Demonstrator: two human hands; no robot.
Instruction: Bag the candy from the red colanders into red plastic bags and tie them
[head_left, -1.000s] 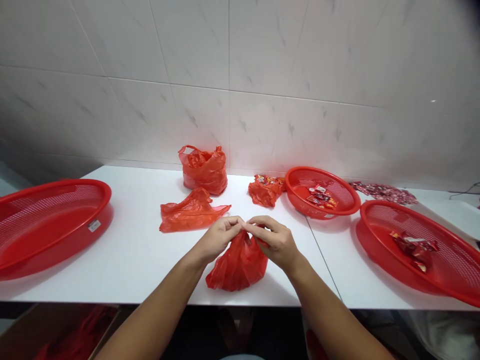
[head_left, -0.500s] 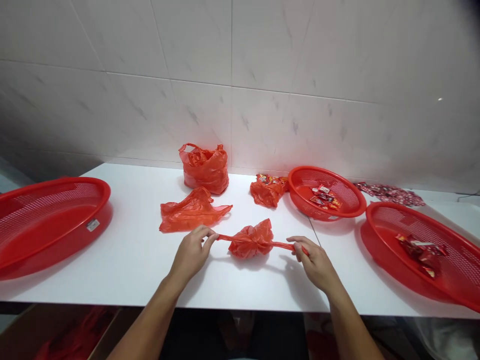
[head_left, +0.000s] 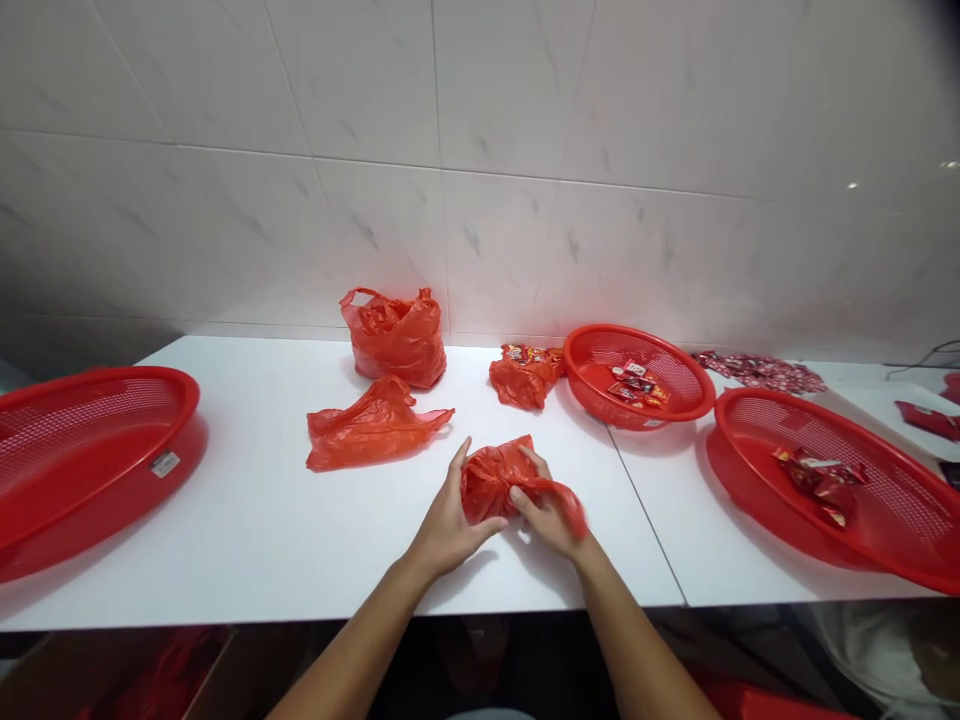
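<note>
Both hands have drawn in from their wide pull, and the bundled bag now sits between them at lower centre on the table, no longer strung out along a stretched strip. On my feed the left hand stands open, fingers pointing up, with its palm pressed against the bundle's left side. The right hand looks closed: its fingers lap over the bundle's right side and the thumb pins a twisted handle, though I can't tell how much plastic lies inside that grip. The handle marks the long axis here, running from the bundle rightward and slightly down, past the right hand, which is the nearer hand to its free end.

Beyond the hands, a flat bag lies to the upper left, with a full bag behind it near the wall tiles. A crumpled bag sits beside the round basket, which holds snack packets. Large baskets sit at far left and far right, the right one holding wrappers.
</note>
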